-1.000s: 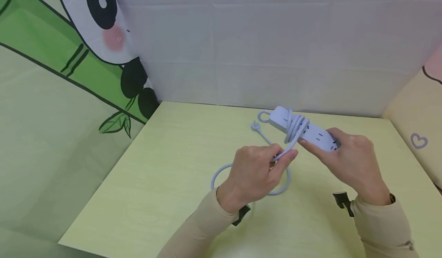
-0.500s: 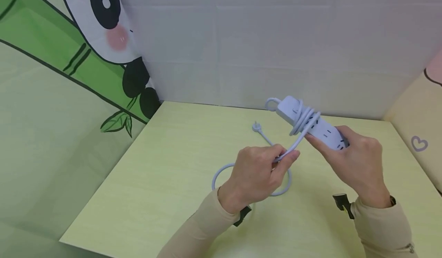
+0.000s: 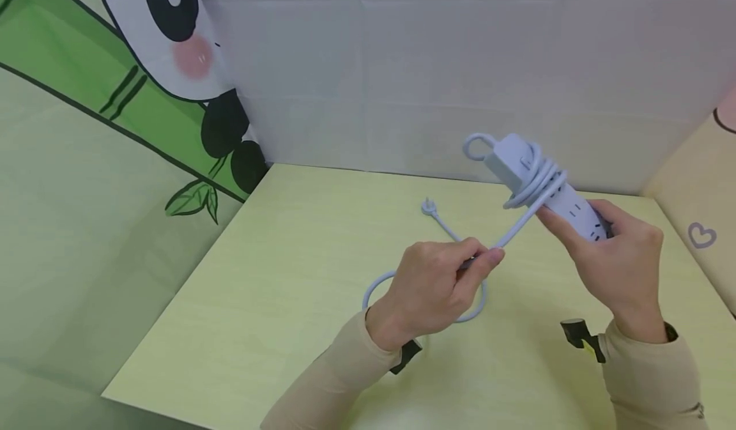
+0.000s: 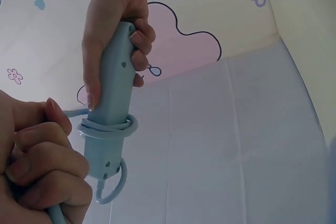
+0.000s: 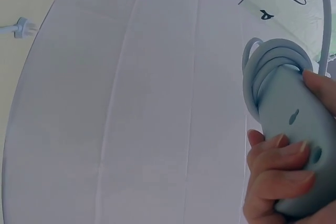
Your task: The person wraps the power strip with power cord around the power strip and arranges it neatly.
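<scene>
While the power strip (image 3: pixel 577 211), right of centre, sits higher and farther right than a second ago, the right hand (image 3: pixel 623 264) grips its end. The left hand (image 3: pixel 434 286), lower centre, pinches the cord (image 3: pixel 520 223), apparently passing through its half-hidden palm.

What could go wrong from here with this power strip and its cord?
The cord is wrapped toward one end of the power strip, so it might slip off if the left grip slackens. The plug lies on the table and could drag. With the right grip at the other end, the strip could twist.
</scene>
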